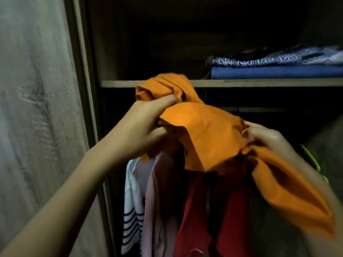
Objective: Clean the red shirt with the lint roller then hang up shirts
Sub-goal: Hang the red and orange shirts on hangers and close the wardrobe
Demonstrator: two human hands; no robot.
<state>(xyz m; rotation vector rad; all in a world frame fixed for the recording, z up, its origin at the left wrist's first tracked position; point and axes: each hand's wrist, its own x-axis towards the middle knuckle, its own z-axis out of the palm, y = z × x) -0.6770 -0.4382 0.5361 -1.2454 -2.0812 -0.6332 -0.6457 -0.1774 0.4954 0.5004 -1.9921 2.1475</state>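
An orange shirt (207, 130) is bunched up in front of an open wardrobe, and both hands hold it. My left hand (146, 123) grips its upper left part, fingers tucked under the cloth. My right hand (267, 140) pinches the cloth further right, and one end trails down to the lower right. Below and behind it a red shirt (196, 216) hangs inside the wardrobe. No lint roller is in view. Any hanger inside the orange shirt is hidden.
A pink garment (159, 201) and a white one with dark stripes (131, 206) hang left of the red shirt. A wooden shelf (118, 83) above carries folded blue and patterned cloth (278, 67). The wardrobe door (40, 108) stands at the left. A green hanger (311, 160) shows at right.
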